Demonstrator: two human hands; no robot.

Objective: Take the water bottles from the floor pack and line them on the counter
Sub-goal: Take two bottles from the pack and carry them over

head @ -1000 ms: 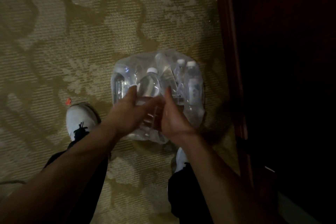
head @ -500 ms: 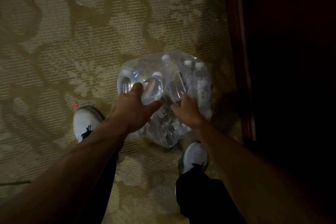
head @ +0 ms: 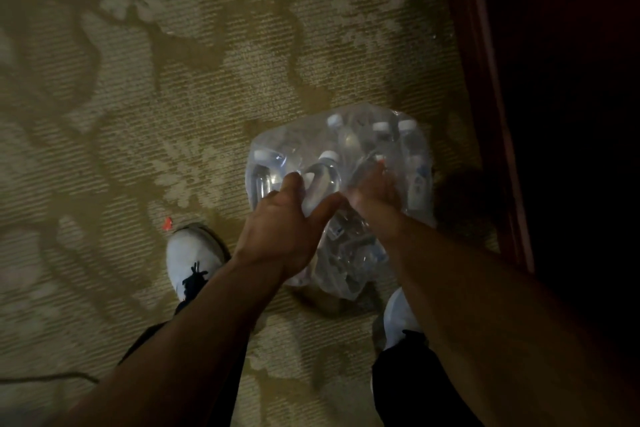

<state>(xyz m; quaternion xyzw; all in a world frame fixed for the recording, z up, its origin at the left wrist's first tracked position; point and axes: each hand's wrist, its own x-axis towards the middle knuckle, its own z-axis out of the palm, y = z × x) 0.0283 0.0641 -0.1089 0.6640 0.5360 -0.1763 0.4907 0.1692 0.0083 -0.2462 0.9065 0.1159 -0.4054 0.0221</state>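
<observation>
Left hand (head: 284, 225): wrapped round a clear bottle (head: 320, 182) at the pack's near middle, likely to pull it free.
Right hand (head: 372, 189): fingers dug into the film — whether it grips a bottle, cannot tell.
Pack (head: 420, 163): crinkled glossy plastic, on patterned carpet (head: 173, 80), between white shoes — counter unseen.
</observation>
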